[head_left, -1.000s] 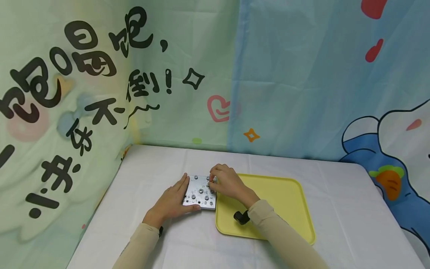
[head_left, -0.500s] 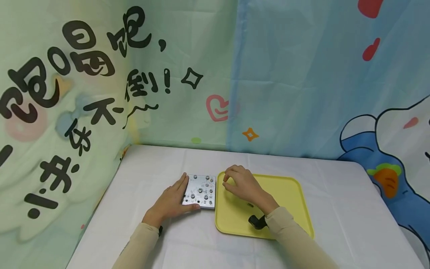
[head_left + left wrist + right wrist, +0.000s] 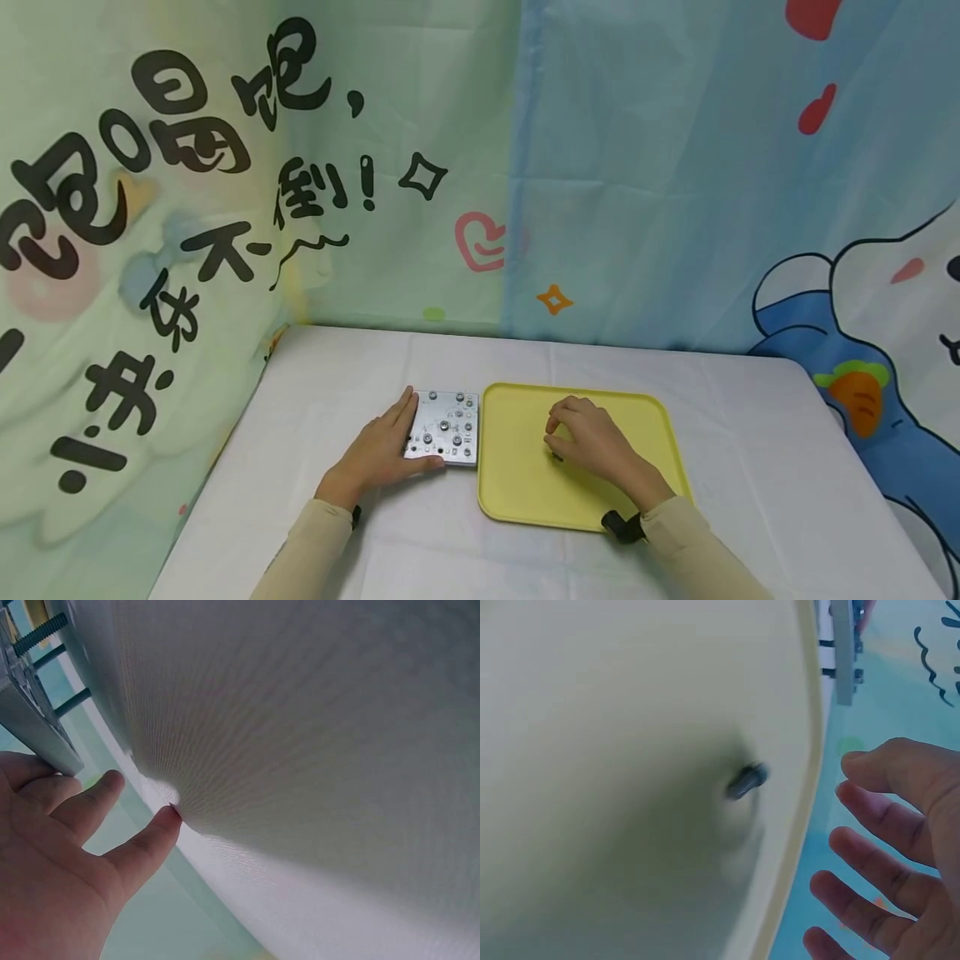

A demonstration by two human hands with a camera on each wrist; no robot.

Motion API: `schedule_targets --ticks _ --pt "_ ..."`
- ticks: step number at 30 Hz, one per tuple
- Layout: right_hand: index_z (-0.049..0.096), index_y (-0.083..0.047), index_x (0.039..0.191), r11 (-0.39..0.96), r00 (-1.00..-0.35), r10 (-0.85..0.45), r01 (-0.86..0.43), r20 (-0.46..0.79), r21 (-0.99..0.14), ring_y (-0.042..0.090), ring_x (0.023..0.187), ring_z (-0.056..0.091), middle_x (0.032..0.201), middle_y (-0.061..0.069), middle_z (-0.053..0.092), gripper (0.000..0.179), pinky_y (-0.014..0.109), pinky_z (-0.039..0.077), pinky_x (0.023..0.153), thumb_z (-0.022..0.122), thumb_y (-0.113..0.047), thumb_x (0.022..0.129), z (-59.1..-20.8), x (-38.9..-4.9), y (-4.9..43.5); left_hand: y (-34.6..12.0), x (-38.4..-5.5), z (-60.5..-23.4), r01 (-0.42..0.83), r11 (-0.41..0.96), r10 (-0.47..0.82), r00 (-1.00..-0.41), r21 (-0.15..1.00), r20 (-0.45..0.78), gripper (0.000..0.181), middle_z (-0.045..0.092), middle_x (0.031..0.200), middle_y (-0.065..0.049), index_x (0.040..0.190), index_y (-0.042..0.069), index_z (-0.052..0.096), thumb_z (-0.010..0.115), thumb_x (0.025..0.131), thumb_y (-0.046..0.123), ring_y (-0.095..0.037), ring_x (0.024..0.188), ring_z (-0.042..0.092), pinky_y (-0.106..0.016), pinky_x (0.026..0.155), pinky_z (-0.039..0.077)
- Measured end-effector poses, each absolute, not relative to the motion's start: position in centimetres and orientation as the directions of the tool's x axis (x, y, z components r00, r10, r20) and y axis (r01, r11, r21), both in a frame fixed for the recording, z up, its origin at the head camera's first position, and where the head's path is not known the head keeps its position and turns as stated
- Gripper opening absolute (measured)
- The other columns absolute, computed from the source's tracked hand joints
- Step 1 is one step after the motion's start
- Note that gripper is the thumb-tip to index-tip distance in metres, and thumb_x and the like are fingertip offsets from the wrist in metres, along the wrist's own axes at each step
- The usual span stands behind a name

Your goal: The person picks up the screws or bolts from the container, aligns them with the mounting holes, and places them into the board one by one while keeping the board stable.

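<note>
A silvery metal plate [image 3: 453,415] set with several screws lies on the white cloth, its screw shanks [image 3: 73,703] jutting from the underside in the left wrist view. Along its left edge rest the extended fingers of my left hand [image 3: 375,454], with the thumb by the front edge. Over the yellow tray [image 3: 517,500] hovers my right hand [image 3: 596,442], fingers loosely bent and nothing between them. Close below its fingertips is a small dark bolt [image 3: 557,456]. The right wrist view shows that bolt [image 3: 748,780] lying on the tray, apart from the fingers.
The tray's left rim stands right beside the plate. White cloth [image 3: 750,450] covers the table, and printed curtains [image 3: 637,167] hang behind and to the left. A dark wrist camera [image 3: 624,527] sits at my right cuff.
My right hand has left the plate's right edge and moved rightward over the tray, down near the bolt. The left hand stays at the plate.
</note>
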State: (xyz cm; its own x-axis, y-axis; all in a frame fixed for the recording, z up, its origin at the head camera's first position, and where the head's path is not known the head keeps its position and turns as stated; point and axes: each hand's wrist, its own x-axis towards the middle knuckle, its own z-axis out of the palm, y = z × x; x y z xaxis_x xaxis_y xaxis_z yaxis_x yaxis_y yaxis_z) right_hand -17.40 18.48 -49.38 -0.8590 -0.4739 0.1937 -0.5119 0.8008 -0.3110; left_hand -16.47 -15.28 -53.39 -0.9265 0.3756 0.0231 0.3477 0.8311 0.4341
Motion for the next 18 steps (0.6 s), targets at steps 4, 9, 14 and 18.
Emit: schedule_targets --ticks 4,9,14,18 --pt "0.063 -0.022 0.075 0.804 -0.868 -0.470 -0.496 0.161 -0.327 0.025 0.094 0.053 0.101 0.001 0.059 0.011 0.047 0.044 0.073 0.074 -0.024 0.078 -50.0 -17.0 19.2 -15.3 -16.5 -53.4 0.338 0.835 0.369 -0.929 0.434 0.015 0.114 0.010 0.153 -0.002 0.148 0.008 0.014 0.052 0.067 0.079 -0.020 0.136 0.020 -0.043 0.103 0.029" --pt "0.061 -0.024 0.073 0.809 -0.872 -0.470 -0.488 0.138 -0.327 0.024 0.092 0.053 0.102 0.002 0.058 0.014 0.046 0.044 0.071 0.075 -0.026 0.076 -50.8 -16.7 19.5 -15.4 -16.5 -53.4 0.333 0.844 0.364 -0.931 0.421 0.007 0.115 0.009 0.153 0.000 0.148 0.009 0.014 0.047 0.066 0.083 -0.018 0.136 0.019 -0.041 0.103 0.029" --pt "0.059 -0.026 0.070 0.835 -0.883 -0.459 -0.466 0.100 -0.292 0.022 0.091 0.051 0.100 0.000 0.056 0.016 0.042 0.043 0.069 0.075 -0.028 0.075 -51.3 -16.7 19.3 -15.3 -16.4 -53.4 0.339 0.836 0.370 -0.929 0.432 0.013 0.115 0.009 0.153 -0.001 0.148 0.008 0.014 0.047 0.066 0.083 -0.020 0.136 0.020 -0.042 0.103 0.029" --pt "0.058 -0.025 0.069 0.845 -0.885 -0.456 -0.463 0.090 -0.268 0.022 0.089 0.051 0.099 -0.001 0.056 0.017 0.041 0.042 0.068 0.075 -0.027 0.075 -51.4 -16.7 19.2 -15.3 -16.4 -53.3 0.340 0.833 0.370 -0.929 0.437 0.017 0.114 0.009 0.153 -0.001 0.148 0.009 0.014 0.048 0.067 0.081 -0.019 0.136 0.020 -0.042 0.103 0.029"
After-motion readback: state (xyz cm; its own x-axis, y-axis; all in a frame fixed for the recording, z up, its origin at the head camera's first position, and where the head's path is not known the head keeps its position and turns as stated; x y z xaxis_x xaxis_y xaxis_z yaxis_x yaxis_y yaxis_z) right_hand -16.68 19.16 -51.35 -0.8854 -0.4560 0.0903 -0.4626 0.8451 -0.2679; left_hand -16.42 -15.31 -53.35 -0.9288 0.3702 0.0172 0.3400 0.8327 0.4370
